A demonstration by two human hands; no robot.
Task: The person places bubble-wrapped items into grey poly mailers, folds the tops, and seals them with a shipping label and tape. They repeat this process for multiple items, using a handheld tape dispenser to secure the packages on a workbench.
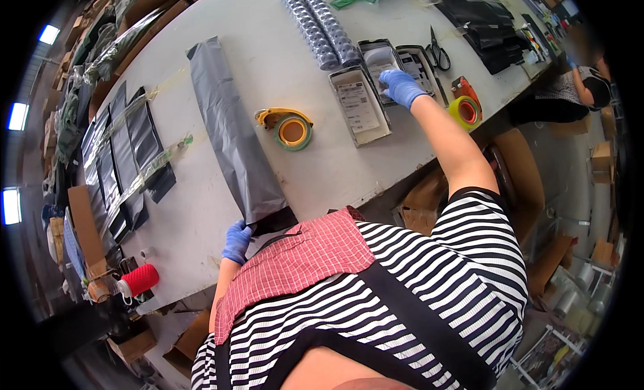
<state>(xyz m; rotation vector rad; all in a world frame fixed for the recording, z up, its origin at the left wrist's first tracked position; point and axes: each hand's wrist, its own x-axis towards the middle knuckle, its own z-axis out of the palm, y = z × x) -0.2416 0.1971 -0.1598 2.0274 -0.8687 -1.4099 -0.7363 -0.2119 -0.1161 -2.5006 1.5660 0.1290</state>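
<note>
A long grey plastic mailing bag lies lengthwise on the table, its near end dark and close to my body. My left hand, in a blue glove, is closed on the corner of that near end. My right hand, also gloved in blue, reaches over a small open box of white paper labels. Its fingers are slightly apart, with the tips down at the labels. Another box of printed labels stands just left of this hand, and a third label box sits to its right.
A yellow tape dispenser lies right of the bag. Black scissors and a red tape dispenser are at the right. Bubble-wrapped rolls lie at the far side. Flat grey bags are taped down at the left, near a red roll.
</note>
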